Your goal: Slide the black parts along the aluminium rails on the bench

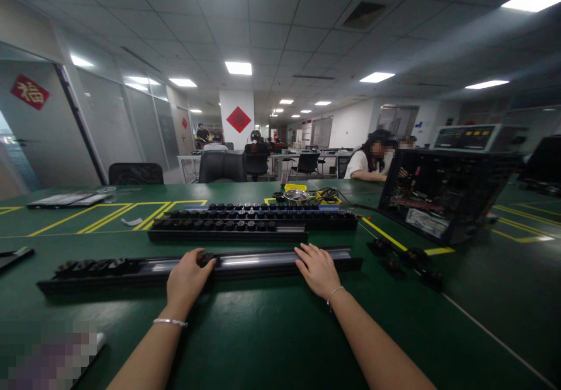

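A long black rail [258, 261] with a shiny silver channel lies across the green table in front of me. Several dark knob-like parts [94, 266] sit in its left end. My left hand [188, 276] is closed, thumb and fingers around a small black part [207, 257] in the channel, left of the middle. My right hand [319, 268] rests with fingers stretched out on the rail towards its right end, holding nothing. Behind it, parallel black rails [228, 234] carry rows of similar parts. A few loose black parts [390, 255] lie to the right.
An open black computer case [438, 197] stands at the right, with cables [328, 195] and a round metal dish [297, 194] behind the rails. Yellow tape marks the green table [245, 331]. A blurred flat object [52, 355] lies front left. A person [370, 159] sits across the table.
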{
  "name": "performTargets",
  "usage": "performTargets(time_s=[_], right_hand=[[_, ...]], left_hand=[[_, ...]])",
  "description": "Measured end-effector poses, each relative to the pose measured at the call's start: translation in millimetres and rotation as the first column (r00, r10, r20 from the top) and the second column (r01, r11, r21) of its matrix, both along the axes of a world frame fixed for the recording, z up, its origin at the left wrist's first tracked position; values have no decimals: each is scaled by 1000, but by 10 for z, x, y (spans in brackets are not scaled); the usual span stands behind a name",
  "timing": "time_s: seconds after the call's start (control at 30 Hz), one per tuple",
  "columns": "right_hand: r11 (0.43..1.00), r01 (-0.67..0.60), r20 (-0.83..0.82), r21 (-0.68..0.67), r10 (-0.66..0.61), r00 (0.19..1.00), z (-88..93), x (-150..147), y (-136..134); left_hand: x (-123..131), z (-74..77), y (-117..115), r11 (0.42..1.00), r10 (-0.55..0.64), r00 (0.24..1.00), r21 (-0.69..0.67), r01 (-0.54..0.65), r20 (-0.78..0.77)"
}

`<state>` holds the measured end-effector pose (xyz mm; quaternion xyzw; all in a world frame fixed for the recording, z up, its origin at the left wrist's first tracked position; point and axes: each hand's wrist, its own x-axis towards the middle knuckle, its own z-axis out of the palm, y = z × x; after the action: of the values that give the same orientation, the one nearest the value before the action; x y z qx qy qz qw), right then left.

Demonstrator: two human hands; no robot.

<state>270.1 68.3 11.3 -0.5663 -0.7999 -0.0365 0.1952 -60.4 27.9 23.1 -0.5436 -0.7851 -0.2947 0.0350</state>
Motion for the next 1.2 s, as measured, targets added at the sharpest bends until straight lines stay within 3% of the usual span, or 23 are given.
performTargets(time_s=[0.6, 1.2], right_hand=[[1000, 1, 9, -6, -1, 1000, 12, 6, -3], [1000, 8, 5, -7, -8, 1000, -2, 8, 4]], left_hand=[[69, 6, -3, 995, -94, 987, -16, 97, 133], [135, -10, 1, 950, -312, 950, -18, 312, -25]])
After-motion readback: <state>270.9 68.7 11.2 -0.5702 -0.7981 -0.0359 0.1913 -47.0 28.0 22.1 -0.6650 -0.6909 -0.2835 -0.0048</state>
